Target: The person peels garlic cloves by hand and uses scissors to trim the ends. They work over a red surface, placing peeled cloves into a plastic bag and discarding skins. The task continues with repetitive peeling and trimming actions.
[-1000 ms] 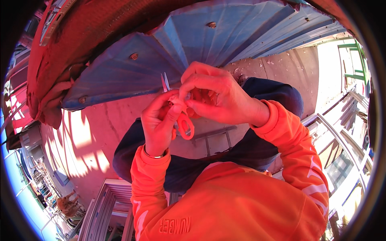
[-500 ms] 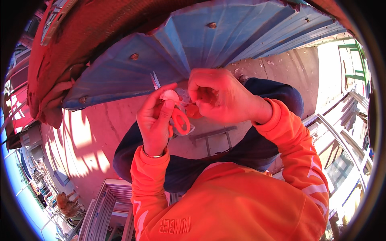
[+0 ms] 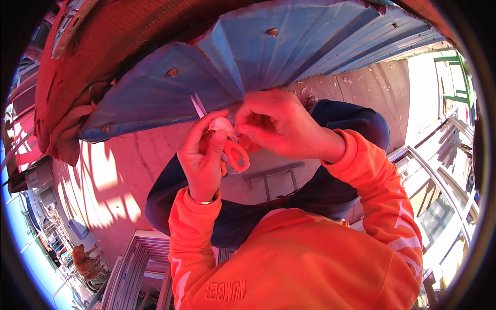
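Note:
My left hand [image 3: 198, 161] is closed round a pair of scissors [image 3: 238, 158]. The orange finger loops stick out beside the thumb, and the blades point up and away past the knuckles. Between the same thumb and forefinger sits a small rounded white thing [image 3: 222, 125], whose kind I cannot make out. My right hand [image 3: 289, 124] is just right of it, thumb and forefinger pinched together close to its edge. What that pinch holds is hidden. Below the right fingers shows an orange patch, partly covered.
Blue corrugated metal sheet [image 3: 227, 67] with rusty bolts arches beyond my hands, under a dark red cover [image 3: 124, 41]. My knees are bent on either side. A stack of frames [image 3: 137, 258] is lower left, a brown dog [image 3: 85, 262] farther left. Metal frames [image 3: 439, 175] lie at the right.
My right fingers have come nearer the white thing, and the clear film seen between the hands earlier hardly shows. My left hand and the scissors have shifted slightly right.

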`<state>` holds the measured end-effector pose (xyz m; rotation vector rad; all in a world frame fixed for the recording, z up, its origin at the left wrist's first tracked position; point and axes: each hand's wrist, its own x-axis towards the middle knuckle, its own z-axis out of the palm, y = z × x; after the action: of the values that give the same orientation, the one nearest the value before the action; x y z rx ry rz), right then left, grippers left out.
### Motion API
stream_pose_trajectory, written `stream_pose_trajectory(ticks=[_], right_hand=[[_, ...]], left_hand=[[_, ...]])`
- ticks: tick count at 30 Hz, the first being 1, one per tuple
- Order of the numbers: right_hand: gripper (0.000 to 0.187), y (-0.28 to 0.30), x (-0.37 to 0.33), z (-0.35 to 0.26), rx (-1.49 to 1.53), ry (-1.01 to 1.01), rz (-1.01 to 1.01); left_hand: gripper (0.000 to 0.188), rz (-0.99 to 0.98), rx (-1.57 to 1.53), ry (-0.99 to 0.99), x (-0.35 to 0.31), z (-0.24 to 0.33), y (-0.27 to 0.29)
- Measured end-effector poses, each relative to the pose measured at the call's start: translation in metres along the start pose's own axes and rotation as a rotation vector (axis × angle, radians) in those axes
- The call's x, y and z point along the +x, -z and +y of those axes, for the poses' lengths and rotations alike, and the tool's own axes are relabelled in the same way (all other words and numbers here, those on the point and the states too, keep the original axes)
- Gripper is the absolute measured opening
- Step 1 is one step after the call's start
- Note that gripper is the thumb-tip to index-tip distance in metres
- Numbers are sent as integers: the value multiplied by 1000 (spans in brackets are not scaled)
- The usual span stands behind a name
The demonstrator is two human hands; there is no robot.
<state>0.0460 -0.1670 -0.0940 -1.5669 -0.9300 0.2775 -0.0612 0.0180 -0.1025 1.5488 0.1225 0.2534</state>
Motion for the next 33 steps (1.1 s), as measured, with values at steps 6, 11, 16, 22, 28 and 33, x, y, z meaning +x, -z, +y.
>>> stream_pose_trajectory(ticks=[6, 11, 16, 22, 28, 33], right_hand=[[12, 5, -1, -5, 74, -236, 99], [11, 0, 0, -4, -25, -153, -46], [6, 2, -1, -5, 37, -280, 67], [18, -7, 3, -5, 114, -27, 110], [33, -7, 1, 0, 163, 32, 8], [34, -5, 2, -6, 212, -12, -42]], left_hand=[[27, 2, 12, -40, -3, 3, -3], [29, 15, 164, -193, -1, -8, -5], [29, 27, 340, -324, -1, -13, -3], [31, 21, 252, -327, 1, -12, -5], [33, 14, 75, -170, -2, -13, -2], [29, -22, 147, -85, -3, -1, 3]])
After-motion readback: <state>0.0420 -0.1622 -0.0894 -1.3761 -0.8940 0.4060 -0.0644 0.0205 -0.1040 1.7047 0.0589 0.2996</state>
